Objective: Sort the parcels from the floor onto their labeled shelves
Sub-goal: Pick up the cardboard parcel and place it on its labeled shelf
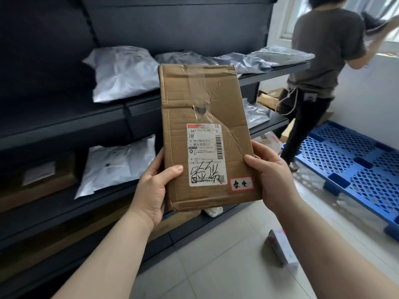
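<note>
I hold a flat, dented brown cardboard parcel (200,117) upright in front of me, its white shipping label and a small red-bordered handwritten sticker facing me. My left hand (155,186) grips its lower left edge, thumb on the front. My right hand (272,175) grips its lower right edge. Behind it stands a dark shelving unit (121,113) with several grey and white poly mailers (123,74) on its levels.
A blue plastic pallet (354,169) lies on the tiled floor at right. A small grey and white parcel (280,249) sits on the floor near my right forearm. Another person (319,67) stands at the shelf's right end, back turned. Brown boxes sit on the lower left shelf.
</note>
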`<state>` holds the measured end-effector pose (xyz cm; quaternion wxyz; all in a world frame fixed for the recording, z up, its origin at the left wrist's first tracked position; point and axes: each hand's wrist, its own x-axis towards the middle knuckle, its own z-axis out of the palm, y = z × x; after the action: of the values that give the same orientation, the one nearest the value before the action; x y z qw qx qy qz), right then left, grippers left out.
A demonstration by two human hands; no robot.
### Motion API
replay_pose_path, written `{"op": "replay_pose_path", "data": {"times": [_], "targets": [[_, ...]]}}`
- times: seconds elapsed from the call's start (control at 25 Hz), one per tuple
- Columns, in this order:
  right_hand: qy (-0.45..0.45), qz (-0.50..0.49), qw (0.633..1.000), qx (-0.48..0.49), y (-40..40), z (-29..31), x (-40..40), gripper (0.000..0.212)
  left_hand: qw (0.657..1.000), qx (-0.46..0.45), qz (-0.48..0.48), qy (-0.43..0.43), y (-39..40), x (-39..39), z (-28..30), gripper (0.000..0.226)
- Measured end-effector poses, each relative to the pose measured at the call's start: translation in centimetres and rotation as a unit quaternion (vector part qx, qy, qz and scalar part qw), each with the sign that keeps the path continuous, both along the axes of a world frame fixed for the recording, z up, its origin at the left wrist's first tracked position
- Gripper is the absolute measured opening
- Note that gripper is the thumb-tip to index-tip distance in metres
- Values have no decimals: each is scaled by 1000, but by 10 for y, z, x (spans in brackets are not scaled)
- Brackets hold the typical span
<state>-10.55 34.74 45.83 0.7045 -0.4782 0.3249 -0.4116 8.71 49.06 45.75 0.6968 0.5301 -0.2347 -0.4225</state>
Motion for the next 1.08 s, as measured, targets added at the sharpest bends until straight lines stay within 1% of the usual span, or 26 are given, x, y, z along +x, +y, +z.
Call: {"op": "replay_pose_path", "data": {"times": [0.36, 0.6, 0.8, 1.0, 1.08], "targets": [[-8, 72, 997, -17, 122, 19, 71, 37, 995, -3, 102, -19, 152, 39, 17, 50], [-7, 146, 989, -24, 190, 22, 112, 37, 984, -3, 174, -27, 243, 53, 23, 51], [-1, 232, 972, -26, 230, 31, 146, 34, 964, 0, 264, -32, 304, 55, 27, 56], [11, 324, 945, -34, 262, 42, 174, 33, 932, 21, 357, -61, 350, 42, 33, 56], [14, 364, 930, -39, 275, 45, 185, 33, 913, 31, 400, -70, 366, 34, 36, 53]]}}
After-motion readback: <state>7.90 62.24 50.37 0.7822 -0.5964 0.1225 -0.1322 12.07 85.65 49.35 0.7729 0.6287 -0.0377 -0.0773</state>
